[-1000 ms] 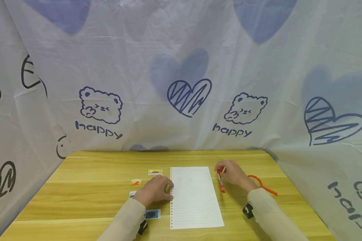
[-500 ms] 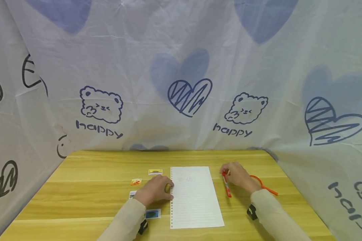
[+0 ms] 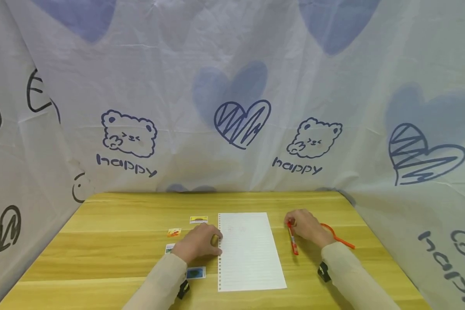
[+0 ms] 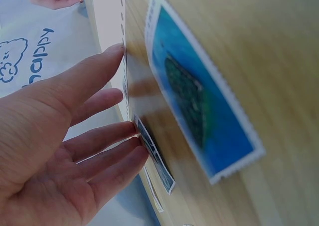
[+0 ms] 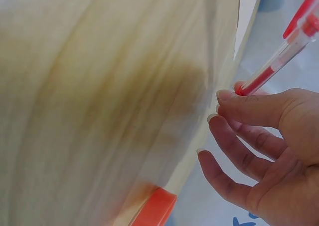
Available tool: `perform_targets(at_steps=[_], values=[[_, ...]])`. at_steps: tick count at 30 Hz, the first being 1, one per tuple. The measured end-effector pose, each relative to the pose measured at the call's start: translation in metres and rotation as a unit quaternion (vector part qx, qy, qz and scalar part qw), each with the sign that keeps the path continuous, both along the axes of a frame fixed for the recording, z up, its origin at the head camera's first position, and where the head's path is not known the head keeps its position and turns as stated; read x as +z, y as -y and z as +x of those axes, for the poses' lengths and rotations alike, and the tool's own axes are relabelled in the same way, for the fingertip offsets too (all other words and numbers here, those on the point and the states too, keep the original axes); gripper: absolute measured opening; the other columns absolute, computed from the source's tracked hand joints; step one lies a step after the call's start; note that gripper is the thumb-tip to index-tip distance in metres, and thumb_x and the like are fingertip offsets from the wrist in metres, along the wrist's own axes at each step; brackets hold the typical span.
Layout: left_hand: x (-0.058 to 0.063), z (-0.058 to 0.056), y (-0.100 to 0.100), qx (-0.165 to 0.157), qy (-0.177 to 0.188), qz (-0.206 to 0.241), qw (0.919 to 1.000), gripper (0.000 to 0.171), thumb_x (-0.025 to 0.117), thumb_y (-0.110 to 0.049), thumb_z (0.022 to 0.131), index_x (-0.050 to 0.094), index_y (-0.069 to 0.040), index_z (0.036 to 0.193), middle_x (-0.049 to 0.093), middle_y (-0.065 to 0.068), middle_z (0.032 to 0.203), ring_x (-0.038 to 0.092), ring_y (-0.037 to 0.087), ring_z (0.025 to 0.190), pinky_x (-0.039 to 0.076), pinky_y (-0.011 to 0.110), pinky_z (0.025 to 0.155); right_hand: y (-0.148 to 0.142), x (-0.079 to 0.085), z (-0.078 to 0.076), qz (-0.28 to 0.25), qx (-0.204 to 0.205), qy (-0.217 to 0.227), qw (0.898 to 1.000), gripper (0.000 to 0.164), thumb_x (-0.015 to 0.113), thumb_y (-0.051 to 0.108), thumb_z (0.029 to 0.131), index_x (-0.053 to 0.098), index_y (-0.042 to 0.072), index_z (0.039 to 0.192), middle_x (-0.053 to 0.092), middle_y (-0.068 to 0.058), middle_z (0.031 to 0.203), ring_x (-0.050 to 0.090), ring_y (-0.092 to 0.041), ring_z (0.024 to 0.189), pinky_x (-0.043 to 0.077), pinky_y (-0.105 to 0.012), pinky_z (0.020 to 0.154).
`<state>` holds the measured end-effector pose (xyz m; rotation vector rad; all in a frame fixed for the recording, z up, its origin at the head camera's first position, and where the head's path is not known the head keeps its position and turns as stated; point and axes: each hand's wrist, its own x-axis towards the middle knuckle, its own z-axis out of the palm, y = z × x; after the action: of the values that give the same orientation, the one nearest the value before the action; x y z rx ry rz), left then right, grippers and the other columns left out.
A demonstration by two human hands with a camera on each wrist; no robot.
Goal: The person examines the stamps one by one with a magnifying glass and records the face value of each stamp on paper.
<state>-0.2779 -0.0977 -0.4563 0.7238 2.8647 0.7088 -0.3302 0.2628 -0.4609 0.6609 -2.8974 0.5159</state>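
A sheet of white lined paper [image 3: 252, 258] with punched holes lies mid-table, faint pinkish writing near its top. My left hand [image 3: 199, 242] rests at its left edge, thumb and fingertips at the holes, fingers loosely extended. In the left wrist view a stamp with a blue sea picture [image 4: 192, 94] lies beside this hand, and another stamp [image 4: 155, 156] is by the fingertips. To the right of the sheet, my right hand [image 3: 306, 224] pinches a clear-barrelled red pen [image 3: 293, 241] between thumb and fingers; the pen [image 5: 279, 61] shows its red refill and cap.
An orange magnifying glass [image 3: 342, 242] lies right of my right hand, its ring partly hidden by the wrist. A yellow stamp [image 3: 199, 219] and an orange stamp [image 3: 174, 233] lie left of the sheet. A printed curtain [image 3: 182, 86] hangs behind the wooden table [image 3: 112, 241].
My right hand has moved a little to the right with the red pen, away from the sheet, and has now nearly stopped. The left hand has stayed at the sheet's edge.
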Motion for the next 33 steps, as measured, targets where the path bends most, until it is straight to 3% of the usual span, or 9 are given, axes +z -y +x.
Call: perform_targets(at_steps=[6, 17, 24, 33], values=[[-0.0008, -0.0014, 0.0002, 0.003, -0.001, -0.003, 1.0, 0.042, 0.09, -0.019, 0.079, 0.077, -0.004, 0.116, 0.074, 0.014, 0.124, 0.06, 0.02, 0.096, 0.054, 0.045, 0.09, -0.0022, -0.0004, 0.0012, -0.013, 0.027, -0.023, 0.999, 0.028, 0.067, -0.015, 0.071, 0.075, 0.01, 0.084, 0.071, -0.005, 0.079, 0.06, -0.018, 0.074, 0.054, -0.037, 0.068], [-0.0002, -0.0007, -0.0001, 0.003, -0.001, -0.002, 1.0, 0.042, 0.09, -0.019, 0.079, 0.077, -0.004, 0.116, 0.074, 0.015, 0.124, 0.064, 0.022, 0.1, 0.055, 0.047, 0.093, 0.0011, -0.0067, -0.0022, 0.019, -0.006, -0.007, 1.0, 0.028, 0.07, -0.016, 0.076, 0.076, 0.009, 0.087, 0.076, -0.006, 0.088, 0.067, -0.022, 0.084, 0.059, -0.043, 0.08], [-0.0001, -0.0008, -0.0002, 0.01, 0.004, -0.006, 0.9999, 0.042, 0.09, -0.021, 0.079, 0.077, -0.006, 0.116, 0.074, 0.013, 0.123, 0.057, 0.019, 0.093, 0.053, 0.044, 0.09, 0.0017, -0.0051, -0.0019, 0.023, -0.014, -0.006, 1.0, 0.025, 0.073, -0.014, 0.077, 0.076, 0.01, 0.085, 0.076, -0.006, 0.088, 0.066, -0.023, 0.084, 0.059, -0.045, 0.081], [-0.0003, -0.0003, -0.0004, 0.012, 0.006, 0.002, 0.9999, 0.042, 0.091, -0.021, 0.078, 0.077, -0.006, 0.115, 0.074, 0.014, 0.124, 0.066, 0.026, 0.107, 0.054, 0.05, 0.1, 0.0009, -0.0047, -0.0029, 0.024, -0.02, 0.003, 1.0, 0.026, 0.071, -0.015, 0.079, 0.076, 0.009, 0.087, 0.076, -0.007, 0.091, 0.067, -0.024, 0.087, 0.059, -0.047, 0.085]])
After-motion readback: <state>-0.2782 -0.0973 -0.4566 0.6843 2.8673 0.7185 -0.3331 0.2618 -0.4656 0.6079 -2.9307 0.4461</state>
